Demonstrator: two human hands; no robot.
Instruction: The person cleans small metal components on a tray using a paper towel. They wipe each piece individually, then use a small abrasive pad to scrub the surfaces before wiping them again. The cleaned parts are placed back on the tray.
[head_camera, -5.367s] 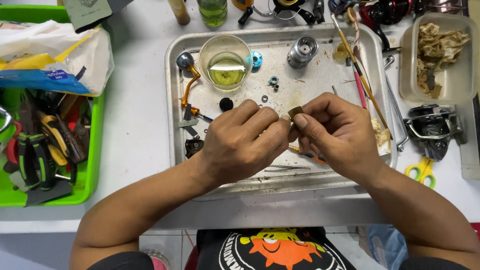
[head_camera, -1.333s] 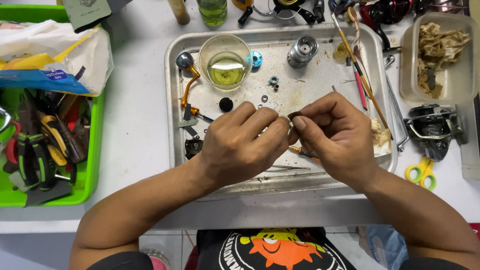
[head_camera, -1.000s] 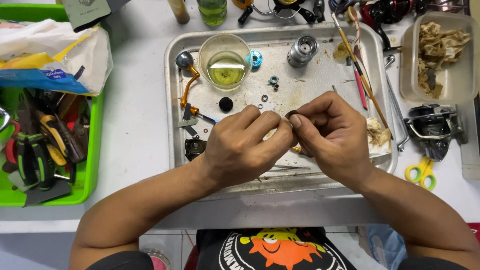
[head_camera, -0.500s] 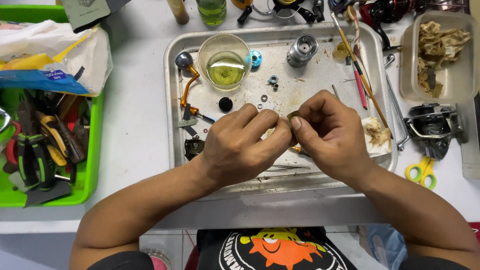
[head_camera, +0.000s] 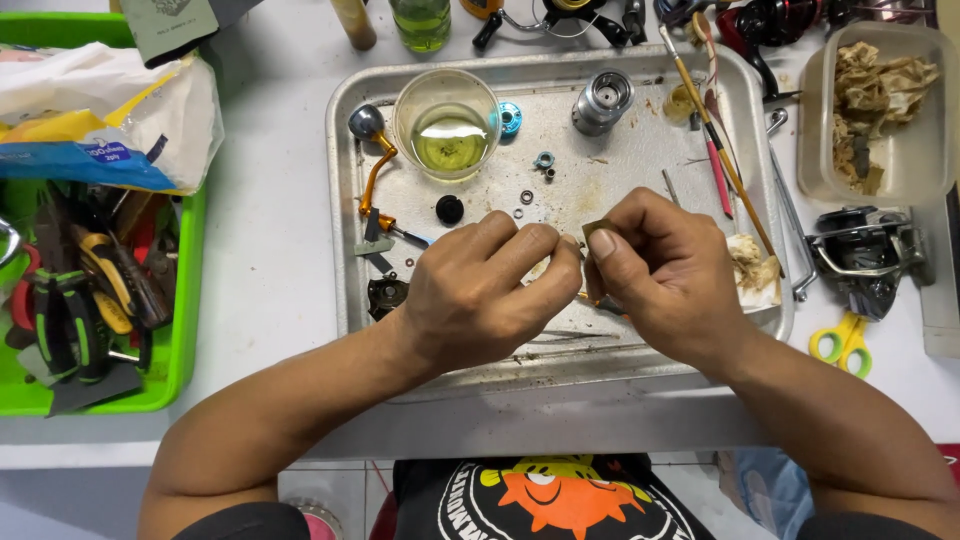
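Observation:
My left hand (head_camera: 480, 295) and my right hand (head_camera: 665, 275) meet over the middle of a metal tray (head_camera: 560, 355). Between the fingertips of both hands sits a small brownish part (head_camera: 598, 229), pinched by my right thumb and forefinger; my left fingertips press against it from the left. Most of the part is hidden by the fingers. On the tray behind the hands lie a glass cup of yellowish liquid (head_camera: 448, 125), a silver spool (head_camera: 602, 100), an orange crank handle (head_camera: 372, 165), a black knob (head_camera: 450, 209) and small rings and washers (head_camera: 527, 196).
A green bin (head_camera: 180, 340) of pliers and tools stands at the left, with a plastic bag (head_camera: 105, 125) on it. At the right are a clear tub of dirty rags (head_camera: 880, 110), a black fishing reel (head_camera: 865, 255), yellow scissors (head_camera: 845, 340) and brushes (head_camera: 715, 130).
The hands have stayed together over the tray's middle. The fingers have shifted slightly around the small part, and the right hand has turned a little.

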